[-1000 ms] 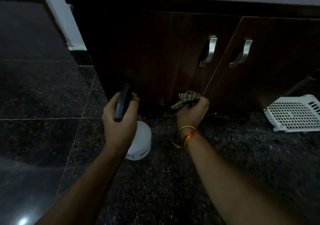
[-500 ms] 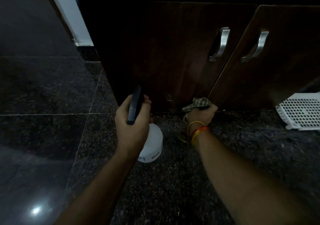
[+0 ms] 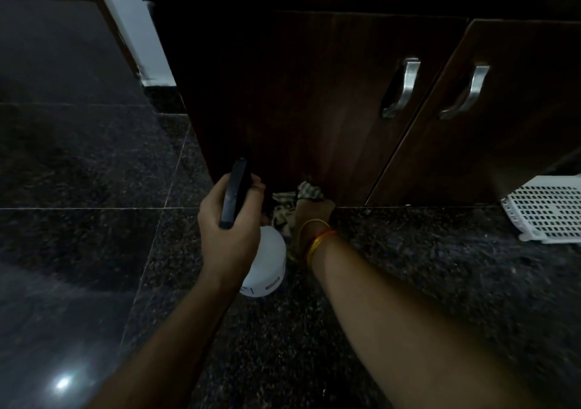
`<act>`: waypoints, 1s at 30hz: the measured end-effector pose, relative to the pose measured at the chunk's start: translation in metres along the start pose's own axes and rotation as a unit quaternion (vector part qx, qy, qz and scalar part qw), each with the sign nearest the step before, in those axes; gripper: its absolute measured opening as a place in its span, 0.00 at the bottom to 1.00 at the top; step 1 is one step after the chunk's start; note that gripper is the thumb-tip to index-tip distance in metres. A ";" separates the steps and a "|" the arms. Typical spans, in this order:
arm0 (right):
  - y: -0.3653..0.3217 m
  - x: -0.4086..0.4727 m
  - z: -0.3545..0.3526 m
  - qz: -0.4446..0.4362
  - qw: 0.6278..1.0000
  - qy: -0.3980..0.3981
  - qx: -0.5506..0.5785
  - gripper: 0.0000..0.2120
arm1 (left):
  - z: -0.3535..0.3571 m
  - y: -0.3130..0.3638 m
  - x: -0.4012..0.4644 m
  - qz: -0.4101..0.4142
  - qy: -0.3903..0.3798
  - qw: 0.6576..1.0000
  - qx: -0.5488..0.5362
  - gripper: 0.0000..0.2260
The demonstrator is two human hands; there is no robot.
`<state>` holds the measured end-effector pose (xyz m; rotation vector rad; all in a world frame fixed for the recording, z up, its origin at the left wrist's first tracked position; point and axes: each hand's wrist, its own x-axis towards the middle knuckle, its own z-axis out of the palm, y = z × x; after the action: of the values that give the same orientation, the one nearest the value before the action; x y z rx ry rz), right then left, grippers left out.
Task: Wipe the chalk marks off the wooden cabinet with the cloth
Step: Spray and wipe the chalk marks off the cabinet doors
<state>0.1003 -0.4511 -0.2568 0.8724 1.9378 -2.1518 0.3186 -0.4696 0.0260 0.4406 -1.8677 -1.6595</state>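
The dark wooden cabinet [image 3: 314, 100] fills the upper middle, with two doors and metal handles. My right hand [image 3: 312, 212], with yellow and orange bangles at the wrist, grips a striped cloth [image 3: 295, 202] low against the bottom edge of the left door, by the floor. My left hand [image 3: 231, 229] holds the black trigger head of a spray bottle [image 3: 234, 193], whose white body [image 3: 267, 267] shows below the hand. No chalk mark is visible to me in the dim light.
A white perforated plastic basket [image 3: 547, 210] lies on the dark granite floor [image 3: 440, 283] at the right. The right cabinet door [image 3: 503, 119] stands slightly ajar. A white wall post [image 3: 132, 22] rises at the upper left.
My right hand has slid the cloth down and leftwards along the door's bottom edge, closer to the spray bottle. The view has shifted slightly; my left hand keeps holding the bottle.
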 end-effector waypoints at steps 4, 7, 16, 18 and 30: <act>-0.132 -0.163 -0.056 -0.153 0.986 0.036 -0.047 0.17 | 0.004 0.001 0.001 0.006 0.000 1.000 -0.007 0.07; -0.139 -0.179 -0.057 -0.186 0.982 0.002 -0.033 0.11 | 0.003 0.000 0.000 0.006 0.004 1.000 -0.008 0.07; -0.119 -0.153 -0.070 -0.130 0.991 -0.010 -0.034 0.14 | -0.011 0.005 0.001 0.011 0.007 1.000 0.007 0.06; -0.124 -0.145 -0.073 -0.090 0.995 -0.034 0.020 0.13 | -0.014 0.004 -0.001 0.009 0.004 1.000 0.007 0.06; -0.216 -0.214 -0.078 -0.301 0.945 0.053 -0.112 0.15 | -0.009 0.010 0.008 0.011 0.021 1.000 0.008 0.06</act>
<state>0.2056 -0.4005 0.0342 0.3875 2.7155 -2.1140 0.3194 -0.4800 0.0381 0.4570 -1.8512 -1.6102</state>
